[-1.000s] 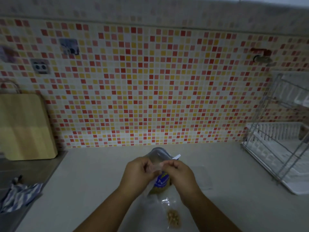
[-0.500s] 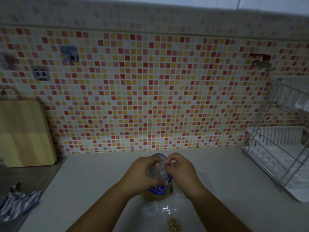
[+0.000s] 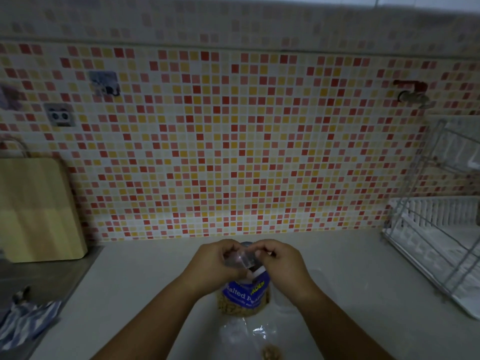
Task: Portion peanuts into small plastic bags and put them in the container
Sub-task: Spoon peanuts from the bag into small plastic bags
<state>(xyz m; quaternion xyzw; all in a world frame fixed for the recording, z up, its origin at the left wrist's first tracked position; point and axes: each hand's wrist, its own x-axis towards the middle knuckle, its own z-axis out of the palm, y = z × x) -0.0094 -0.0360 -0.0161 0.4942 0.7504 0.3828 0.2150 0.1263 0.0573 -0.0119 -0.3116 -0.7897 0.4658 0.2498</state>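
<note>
A clear peanut bag point(image 3: 244, 297) with a blue "Salted Peanuts" label stands on the counter, nuts showing at its bottom. My left hand point(image 3: 215, 266) and my right hand point(image 3: 283, 263) both grip its crumpled clear top, fingers curled round the plastic. In front of it lies a small clear plastic bag point(image 3: 249, 333) with a few peanuts point(image 3: 271, 352) inside, near the bottom edge of the view. No container is in view.
A wooden cutting board point(image 3: 39, 209) leans on the tiled wall at left above a steel sink edge point(image 3: 44, 279) with a striped cloth point(image 3: 23, 323). A white dish rack point(image 3: 441, 229) stands at right. Another clear plastic bag point(image 3: 314, 279) lies right of my right hand.
My hands have drawn together over the peanut bag's top and lowered it slightly. The camera has tilted up, so the bags sit lower in view.
</note>
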